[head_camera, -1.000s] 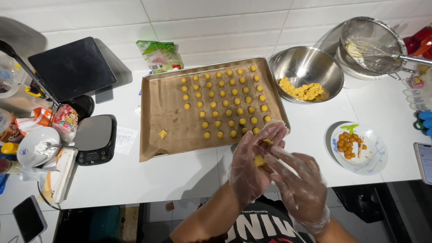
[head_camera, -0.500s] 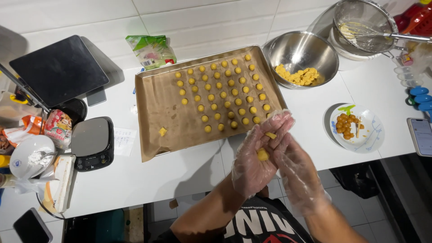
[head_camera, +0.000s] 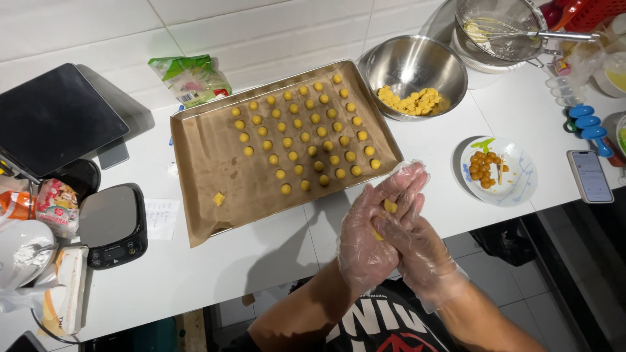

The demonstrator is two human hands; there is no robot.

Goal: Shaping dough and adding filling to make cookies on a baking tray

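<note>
Head view: yellow dough piece [head_camera: 389, 206] pressed between both gloved palms, just off the near right corner of the baking tray [head_camera: 195, 124], over the white counter's [head_camera: 261, 261] edge. Left hand [head_camera: 372, 225] and right hand [head_camera: 417, 251] pressed together around it, fingers flat, clear plastic gloves on both.

Tray is lined with brown paper; roughly 40 small yellow balls [head_camera: 306, 140] in rows on its right half, one loose yellow lump [head_camera: 219, 198] alone on the left half.

Behind the tray: one green-and-white pouch [head_camera: 189, 79] with a pink patch, lying flat by the tiled wall. Right of the tray: one steel bowl [head_camera: 417, 62] with yellow chunks, one white plate [head_camera: 515, 176] with a small heap of orange-brown balls. Left: one black kitchen scale [head_camera: 114, 225], one red-and-white printed packet [head_camera: 57, 205], one white paper note [head_camera: 161, 218]. Far right: one phone [head_camera: 590, 176], screen up.
</note>
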